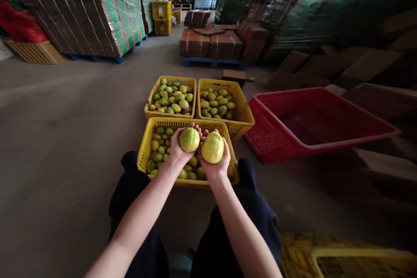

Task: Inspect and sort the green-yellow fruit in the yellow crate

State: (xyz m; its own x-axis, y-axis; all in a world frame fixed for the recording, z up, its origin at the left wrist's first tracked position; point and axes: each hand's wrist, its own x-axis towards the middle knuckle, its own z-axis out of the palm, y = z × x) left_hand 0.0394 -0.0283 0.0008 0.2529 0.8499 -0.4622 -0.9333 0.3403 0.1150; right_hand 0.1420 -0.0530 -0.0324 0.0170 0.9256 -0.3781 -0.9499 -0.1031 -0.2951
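Left hand (176,147) grips green fruit (189,140), right hand (219,170) yellow fruit (212,147), fingers curled, over near crate (169,121) of fruit (155,144); left crate (171,116) (11 o'clock) and right crate (241,104) (1 o'clock) hold fruit; red basket (260,134), 3 o'clock.

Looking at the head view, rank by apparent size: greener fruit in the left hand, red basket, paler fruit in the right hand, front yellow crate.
1. Red basket
2. Front yellow crate
3. Paler fruit, right hand
4. Greener fruit, left hand

Nearness to the camera may affect the fruits' gap.
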